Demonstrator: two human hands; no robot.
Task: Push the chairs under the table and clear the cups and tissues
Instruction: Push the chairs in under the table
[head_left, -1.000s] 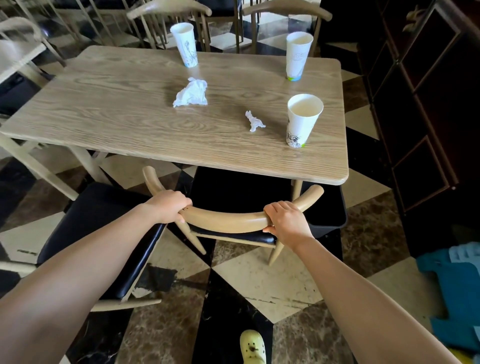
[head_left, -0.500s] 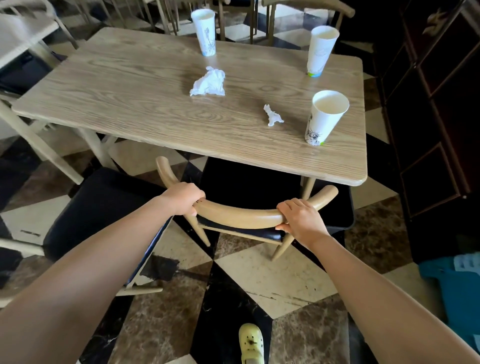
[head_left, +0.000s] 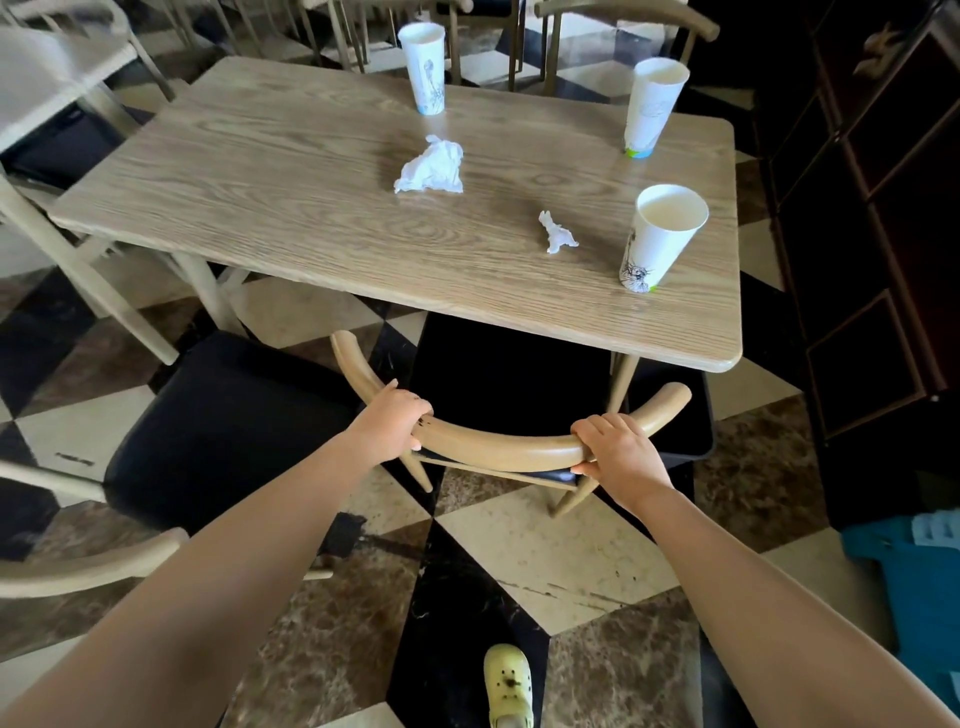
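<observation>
1. While you face the light oak-grain rectangular table (head_left: 311, 208), both your hands are closed round the curved tan wooden backrest (head_left: 498, 447) of the black-seated chair, whose seat already sits mostly beneath the table edge at 12 o'clock from you.
2. Your left hand (head_left: 392, 423) wraps the rail's left part, fingers curled over the top; your right hand (head_left: 618, 454) clamps its right part, thumb underneath.
3. On the table, the near white paper cup (head_left: 660, 239) stands at 1 o'clock, a second white paper cup (head_left: 652, 106) beyond it, and a third white paper cup (head_left: 426, 67) at the far edge around 12 o'clock.
4. A large crumpled white tissue (head_left: 431, 169) lies mid-table; a small twisted white tissue scrap (head_left: 556, 234) lies between it and the near cup, touching neither.
5. At 9 o'clock, a second black-cushioned chair (head_left: 218, 426) stands out from the table.
6. Your pale yellow clog (head_left: 509, 686) rests on the checkered marble floor (head_left: 561, 551) at 6 o'clock.
</observation>
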